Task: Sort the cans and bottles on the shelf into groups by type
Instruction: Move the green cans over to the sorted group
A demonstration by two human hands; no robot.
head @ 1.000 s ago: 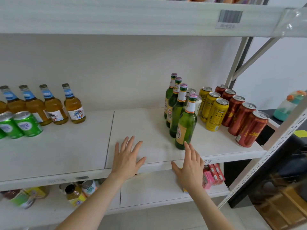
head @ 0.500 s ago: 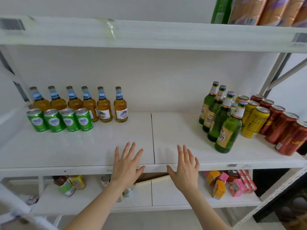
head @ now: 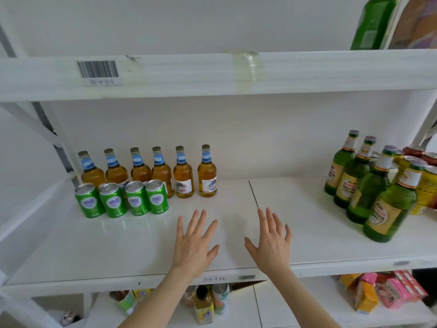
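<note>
On the white shelf [head: 236, 268], several amber bottles with blue neck labels [head: 182, 174] stand in a row at the back left. Several green cans [head: 134, 201] stand in a row in front of them. At the right, several green bottles [head: 387, 209] stand in a diagonal line, with yellow cans [head: 428, 185] and red cans [head: 415, 151] behind them, partly cut off by the frame edge. My left hand [head: 194, 247] and my right hand [head: 272, 247] hover flat over the middle of the shelf, fingers spread, holding nothing.
An upper shelf edge [head: 212, 74] with a barcode label runs overhead, with a green package [head: 371, 22] on it. The lower shelf holds small bottles [head: 204, 304] and pink and orange cartons [head: 387, 294]. The middle shelf area between the groups is bare.
The view has swung left and closer, bringing the amber bottles and green cans toward the middle. Both hands stay spread over the shelf's middle, now further in from its front edge.
</note>
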